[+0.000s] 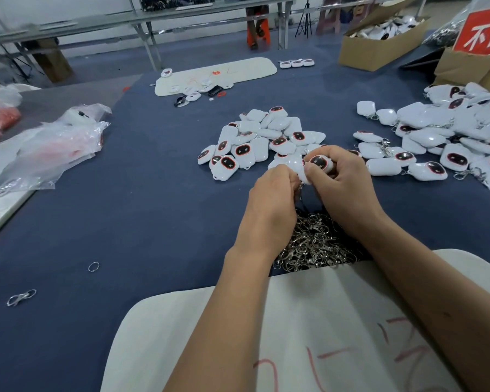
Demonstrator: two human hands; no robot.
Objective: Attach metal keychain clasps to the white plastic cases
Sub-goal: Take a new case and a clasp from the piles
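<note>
My right hand (341,179) grips a white plastic case (317,164) with a dark, red-rimmed face, held above the blue table. My left hand (272,193) pinches at the case's lower left edge; a metal clasp (300,190) dangles just below its fingers, mostly hidden. Under my wrists lies a heap of metal keychain clasps (311,244). Behind my hands sits a pile of white cases without clasps (255,142). To the right spreads a larger pile of cases with clasps (441,140) attached.
A white board (309,321) with red writing lies under my forearms. Loose rings (93,266) and a stray clasp (20,298) lie at the left. Plastic bags (54,145) sit far left, cardboard boxes (379,43) at the back right, another white board (218,75) further back.
</note>
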